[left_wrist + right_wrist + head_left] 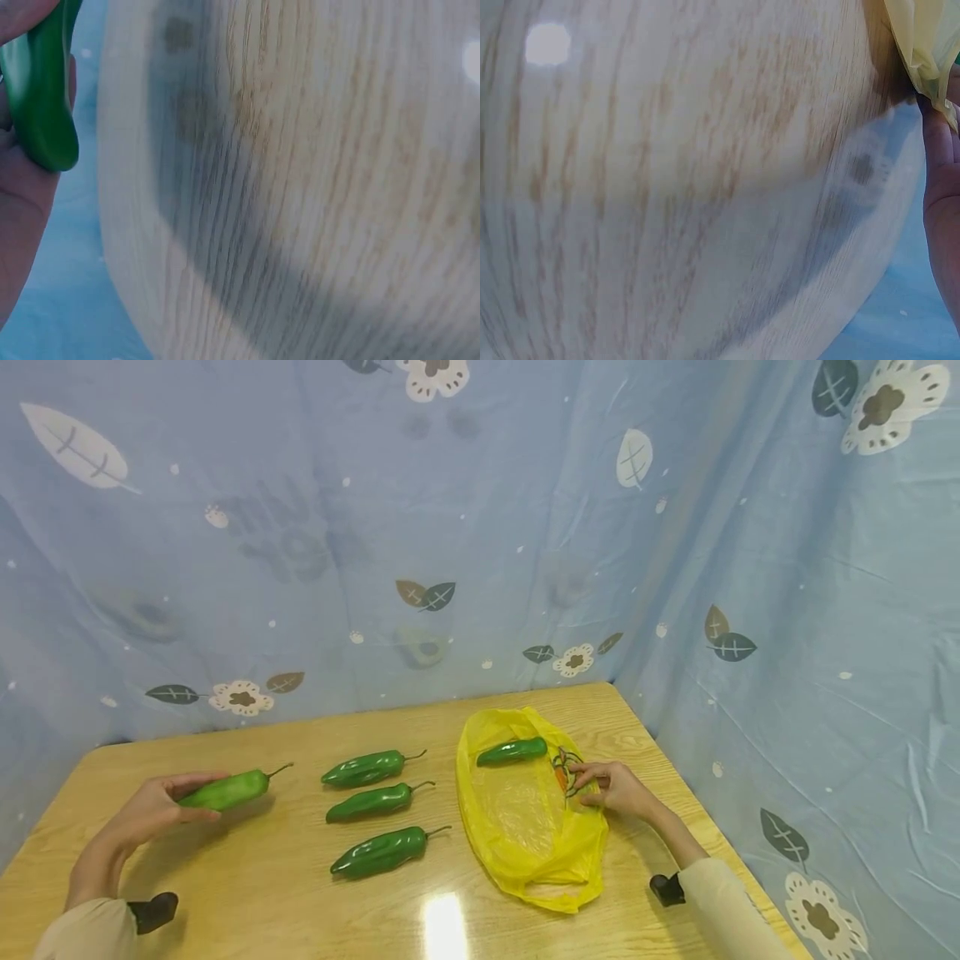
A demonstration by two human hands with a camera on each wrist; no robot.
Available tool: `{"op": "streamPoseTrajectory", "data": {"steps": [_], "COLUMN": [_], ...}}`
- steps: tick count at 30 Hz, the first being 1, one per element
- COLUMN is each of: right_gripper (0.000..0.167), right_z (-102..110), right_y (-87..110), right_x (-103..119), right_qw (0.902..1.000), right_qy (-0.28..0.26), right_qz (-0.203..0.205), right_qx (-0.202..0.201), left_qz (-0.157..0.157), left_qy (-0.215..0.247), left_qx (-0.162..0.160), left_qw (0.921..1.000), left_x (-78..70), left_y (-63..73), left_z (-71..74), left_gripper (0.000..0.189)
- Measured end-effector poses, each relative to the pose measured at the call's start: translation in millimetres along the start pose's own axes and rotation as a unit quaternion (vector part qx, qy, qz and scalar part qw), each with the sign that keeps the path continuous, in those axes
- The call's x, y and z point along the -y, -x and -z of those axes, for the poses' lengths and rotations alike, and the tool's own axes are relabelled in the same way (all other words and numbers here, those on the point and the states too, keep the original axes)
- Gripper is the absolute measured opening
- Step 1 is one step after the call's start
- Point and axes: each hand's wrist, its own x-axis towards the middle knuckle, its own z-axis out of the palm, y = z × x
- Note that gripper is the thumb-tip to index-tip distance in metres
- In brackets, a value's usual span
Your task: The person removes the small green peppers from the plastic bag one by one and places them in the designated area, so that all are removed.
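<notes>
At the left of the head view my left hand [161, 806] grips a light green chili pepper [234, 790], its stem pointing right. The left wrist view shows the rounded end of that pepper [46, 97] against the palm. My right hand [617, 789] pinches the right rim of a yellow plastic bag [517, 852], which lies spread with its mouth facing up. Thin yellow film [926, 52] meets the fingers in the right wrist view. Inside the bag a dark green pepper [512, 752] lies near the far side, and a printed pattern [562, 770] shows beside my fingertips.
Three dark green peppers lie in a column on the wooden table [285, 910], left of the bag: a far one [365, 769], a middle one [370, 802] and a near one [381, 852]. A blue patterned curtain [480, 527] hangs behind and along the right side.
</notes>
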Motion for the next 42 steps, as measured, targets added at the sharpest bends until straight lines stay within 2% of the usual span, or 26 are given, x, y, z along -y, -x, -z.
{"op": "streamPoseTrajectory", "data": {"steps": [5, 12, 20, 27, 34, 42], "right_gripper": [0.015, 0.015, 0.015, 0.015, 0.015, 0.014], "right_z": [0.0, -0.2, -2.0, -0.6, -1.5, -0.6], "right_y": [1.2, 0.8, 2.5, 1.1, -0.7, 1.3], "right_x": [0.7, -0.1, 1.6, -0.7, -1.3, 2.8], "right_qw": [0.9999, 0.9999, 0.9999, 1.0, 1.0, 1.0], "right_qy": [-0.012, -0.014, -0.005, -0.005, -0.004, 0.0], "right_qz": [0.001, 0.006, 0.01, 0.003, 0.006, 0.0], "right_qx": [0.006, 0.003, 0.006, 0.005, 0.006, 0.003], "left_qz": [0.024, 0.01, 0.015, 0.0, -0.006, -0.044], "left_qy": [0.009, 0.027, 0.042, 0.028, 0.038, 0.019], "left_qx": [0.015, 0.024, 0.034, 0.05, 0.061, 0.035], "left_qw": [0.9996, 0.9993, 0.9984, 0.9984, 0.9974, 0.9982], "left_x": [6.0, 7.6, 13.6, 18.2, 19.2, 20.2], "left_y": [-7.4, -20.8, -29.2, -38.8, -40.7, -43.5], "left_z": [-0.8, -5.3, -13.6, -17.6, -16.9, -20.3], "left_gripper": [0.065, 0.067, 0.068, 0.069, 0.069, 0.071]}}
